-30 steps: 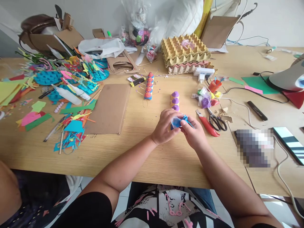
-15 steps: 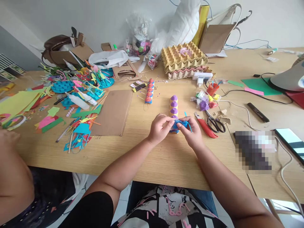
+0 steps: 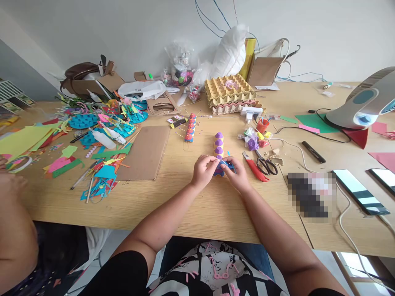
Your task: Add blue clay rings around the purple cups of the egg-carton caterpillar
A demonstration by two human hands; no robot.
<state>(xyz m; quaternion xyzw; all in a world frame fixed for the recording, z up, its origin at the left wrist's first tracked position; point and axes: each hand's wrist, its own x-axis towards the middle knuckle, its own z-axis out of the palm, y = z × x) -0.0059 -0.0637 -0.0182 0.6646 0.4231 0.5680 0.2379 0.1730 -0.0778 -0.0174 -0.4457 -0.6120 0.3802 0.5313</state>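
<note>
Blue material [image 3: 227, 164] pinched in both hands [image 3: 203, 169] [image 3: 239, 176]; orange cup [image 3: 262, 126] holds blue stick [image 3: 268, 120]; clear packet [image 3: 242, 137] holds purple lump [image 3: 253, 144].

On the worktop [image 3: 185, 205], the front egg-carton strip [image 3: 219, 142] lies between the cardboard sheet [image 3: 146, 152], left, and the scissors [image 3: 267, 163], right. Behind it sit the stacked egg trays [image 3: 228, 92]; paper scraps [image 3: 105, 171] lie left of the cardboard sheet.
</note>
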